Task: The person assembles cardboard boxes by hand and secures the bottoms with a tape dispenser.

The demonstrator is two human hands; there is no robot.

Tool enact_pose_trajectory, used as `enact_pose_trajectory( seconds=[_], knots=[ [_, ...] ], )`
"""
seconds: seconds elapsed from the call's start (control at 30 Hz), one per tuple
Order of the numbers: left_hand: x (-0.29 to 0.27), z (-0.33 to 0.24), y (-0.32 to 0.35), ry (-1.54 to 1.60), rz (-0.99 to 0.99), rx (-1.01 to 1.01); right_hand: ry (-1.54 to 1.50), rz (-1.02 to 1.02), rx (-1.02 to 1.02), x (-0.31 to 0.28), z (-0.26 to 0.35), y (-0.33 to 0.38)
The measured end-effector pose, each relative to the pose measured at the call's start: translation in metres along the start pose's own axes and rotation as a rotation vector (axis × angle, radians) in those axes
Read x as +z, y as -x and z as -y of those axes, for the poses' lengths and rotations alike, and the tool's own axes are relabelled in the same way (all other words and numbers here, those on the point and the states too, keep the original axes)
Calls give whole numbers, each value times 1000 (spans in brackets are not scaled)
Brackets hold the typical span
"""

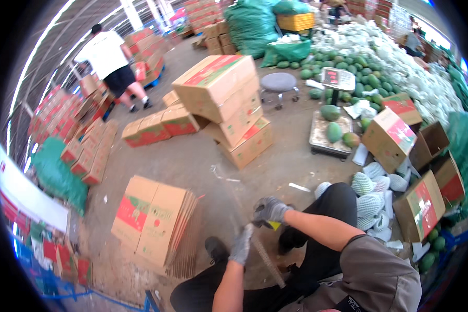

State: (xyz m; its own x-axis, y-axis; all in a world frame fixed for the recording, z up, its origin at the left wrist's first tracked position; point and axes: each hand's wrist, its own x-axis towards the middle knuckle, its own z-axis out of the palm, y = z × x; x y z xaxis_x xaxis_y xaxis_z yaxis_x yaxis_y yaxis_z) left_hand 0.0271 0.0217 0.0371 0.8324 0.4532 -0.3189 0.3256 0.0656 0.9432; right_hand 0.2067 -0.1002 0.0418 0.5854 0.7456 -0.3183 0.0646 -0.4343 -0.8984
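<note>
Both my hands wear grey gloves and are close together above my knees. My left hand [241,245] is closed, with its fingertips at the top of a long, pale brown strip [268,264] that hangs down toward my lap. Just to the right and a little farther off, my right hand [271,209] is curled closed. A small yellow piece [274,225] shows under its fingers, but its kind is unclear. A stack of flattened cardboard boxes [153,218] leans on the floor to the left of my left hand.
Ahead stand stacked cartons [218,86] beside a grey stool [278,83]. A scale [332,134] bears several green fruits, with a large fruit pile [366,78] behind. Foam-netted fruits [369,205] and open cartons [424,205] lie right. Another person [109,60] walks far left.
</note>
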Motion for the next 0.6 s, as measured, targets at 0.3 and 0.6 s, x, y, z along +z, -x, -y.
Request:
enact_pose_trajectory(
  seconds=[0.3, 0.6],
  knots=[
    [-12, -12, 14, 151, 73, -35, 1, -245, 20, 22, 15, 12],
    [21, -4, 7, 176, 64, -22, 138, -171, -11, 13, -1, 0]
  ],
)
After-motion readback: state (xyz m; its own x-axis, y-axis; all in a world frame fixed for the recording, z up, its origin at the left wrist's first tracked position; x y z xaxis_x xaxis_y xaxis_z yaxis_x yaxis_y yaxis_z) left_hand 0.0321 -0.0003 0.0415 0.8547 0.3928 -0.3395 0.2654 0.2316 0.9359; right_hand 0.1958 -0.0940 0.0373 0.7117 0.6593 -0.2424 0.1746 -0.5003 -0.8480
